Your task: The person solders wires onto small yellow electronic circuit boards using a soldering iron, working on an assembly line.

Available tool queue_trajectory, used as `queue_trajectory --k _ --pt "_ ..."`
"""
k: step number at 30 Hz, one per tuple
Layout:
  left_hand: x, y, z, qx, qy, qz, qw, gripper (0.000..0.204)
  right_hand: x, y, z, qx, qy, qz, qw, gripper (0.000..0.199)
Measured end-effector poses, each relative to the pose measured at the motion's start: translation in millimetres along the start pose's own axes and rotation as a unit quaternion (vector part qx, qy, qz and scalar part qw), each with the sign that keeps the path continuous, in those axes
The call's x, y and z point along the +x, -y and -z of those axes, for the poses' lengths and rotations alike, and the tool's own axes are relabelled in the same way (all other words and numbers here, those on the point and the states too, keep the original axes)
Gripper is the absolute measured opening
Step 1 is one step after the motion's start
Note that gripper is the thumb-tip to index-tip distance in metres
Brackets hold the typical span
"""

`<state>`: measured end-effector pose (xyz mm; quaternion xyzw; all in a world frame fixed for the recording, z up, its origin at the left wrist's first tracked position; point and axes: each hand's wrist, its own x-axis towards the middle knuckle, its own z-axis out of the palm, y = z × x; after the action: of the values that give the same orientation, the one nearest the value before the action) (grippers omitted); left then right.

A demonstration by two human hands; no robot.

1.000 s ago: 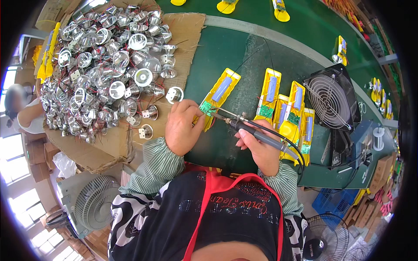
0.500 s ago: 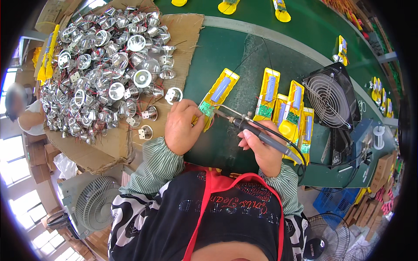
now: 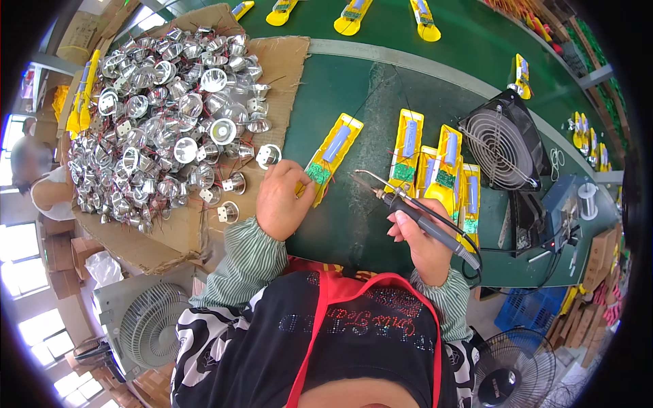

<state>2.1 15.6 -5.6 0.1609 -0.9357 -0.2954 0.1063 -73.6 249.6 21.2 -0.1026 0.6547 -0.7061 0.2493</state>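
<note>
My left hand [image 3: 282,200] presses on the near end of a yellow housing [image 3: 333,155] that carries a blue cell and a small green circuit board, lying on the green bench [image 3: 354,88]. My right hand [image 3: 425,245] grips a black soldering iron [image 3: 408,211]. Its bent metal tip points left and hovers just right of the circuit board, not touching it. Several more yellow housings [image 3: 435,166] lie side by side to the right of the iron.
A heap of shiny metal reflector cups [image 3: 163,129] covers a cardboard sheet [image 3: 286,61] at the left. A black fan [image 3: 503,146] and a solder spool [image 3: 586,197] stand at the right. More yellow housings [image 3: 354,13] lie along the far edge. Floor fans [image 3: 146,326] stand below the bench.
The soldering iron's tip has drawn back to the right, away from the circuit board. My left hand stays on the yellow housing.
</note>
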Motion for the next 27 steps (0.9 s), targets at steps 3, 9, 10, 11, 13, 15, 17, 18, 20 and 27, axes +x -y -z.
queue_trajectory --k 3,9,10,11,13,15,17,18,20,27 --pt "-2.1 2.0 -0.7 -0.005 -0.009 -0.026 1.0 0.01 -2.9 0.9 1.4 0.0 -0.007 -0.002 1.0 0.022" --pt "-16.3 -19.4 15.9 0.099 0.063 -0.063 0.991 0.031 -5.3 -1.5 8.8 -0.004 -0.017 0.01 1.0 0.021" --pt "-14.6 -19.1 13.4 0.117 0.077 -0.065 0.988 0.038 -4.2 -2.5 10.1 -0.004 -0.014 0.013 1.0 0.02" --pt "-9.7 -20.6 13.7 0.115 0.072 -0.077 0.988 0.038 -4.5 -3.0 10.4 0.009 -0.012 0.017 1.0 0.02" --pt "2.5 -21.1 15.2 0.012 0.078 -0.019 0.997 0.037 -5.1 -5.8 14.4 -0.002 -0.001 0.03 1.0 0.02" --pt "28.1 -23.0 13.7 0.02 0.046 -0.061 0.997 0.036 -3.4 -5.9 18.6 -0.002 -0.006 0.048 0.999 0.02" --pt "63.8 -34.9 14.1 -0.026 0.034 -0.118 0.992 0.033 -3.8 -6.7 25.6 -0.024 0.004 0.052 0.998 0.021" --pt "82.2 -39.6 9.4 -0.062 0.051 -0.1 0.992 0.032 -4.8 -2.6 26.3 -0.022 -0.003 0.047 0.999 0.021" --pt "125.0 -54.5 -9.4 -0.063 0.045 -0.137 0.988 0.032 -7.3 -3.2 30.7 -0.025 -0.016 0.049 0.998 0.021" --pt "265.5 -136.9 -126.6 -0.081 0.119 -0.152 0.978 0.038 -10.5 8.6 49.2 -0.033 -0.075 0.042 0.996 0.023"
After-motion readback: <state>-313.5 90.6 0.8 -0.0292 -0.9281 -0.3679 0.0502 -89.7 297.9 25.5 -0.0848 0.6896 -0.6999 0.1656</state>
